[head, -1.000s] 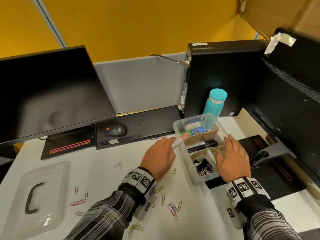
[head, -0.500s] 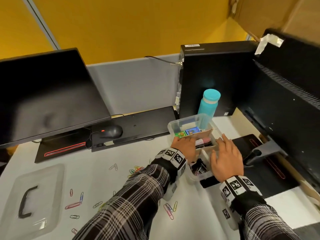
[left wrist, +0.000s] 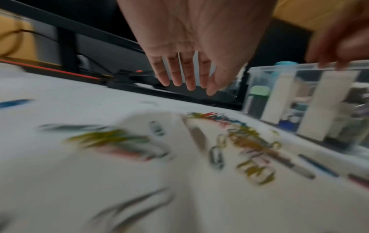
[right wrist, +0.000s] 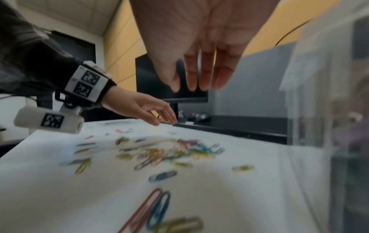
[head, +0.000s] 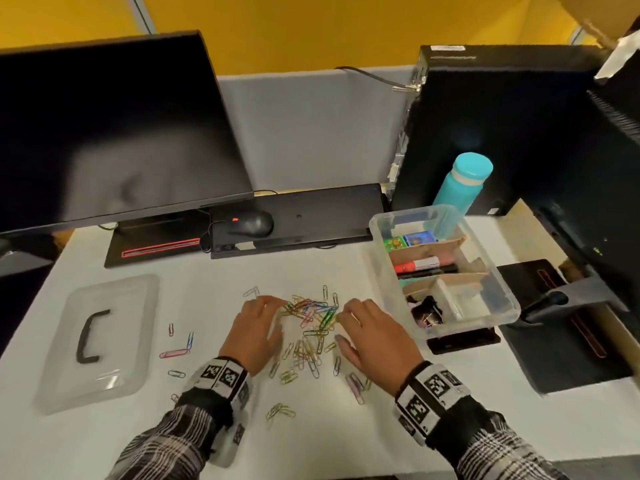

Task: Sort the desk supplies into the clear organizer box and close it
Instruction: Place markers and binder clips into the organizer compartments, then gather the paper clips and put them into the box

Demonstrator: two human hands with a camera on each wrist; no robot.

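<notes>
While both hands hover flat, fingers spread, holding nothing: left hand (head: 254,329) and right hand (head: 372,336) flank coloured wire paperclip heap (head: 311,323) on white desk (head: 346,441). Sweep strays inward first, then scoop toward clear plastic organizer box (head: 500,315), open at right.

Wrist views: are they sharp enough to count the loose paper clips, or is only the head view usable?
Left wrist view: heavy motion blur, paper clips smeared into streaks, left hand sharper. Right wrist view: also blurred, right hand soft, organizer box a hazy wall. Head view: mostly sharp, clips distinct between both hands, monitor showing dull reflections.
</notes>
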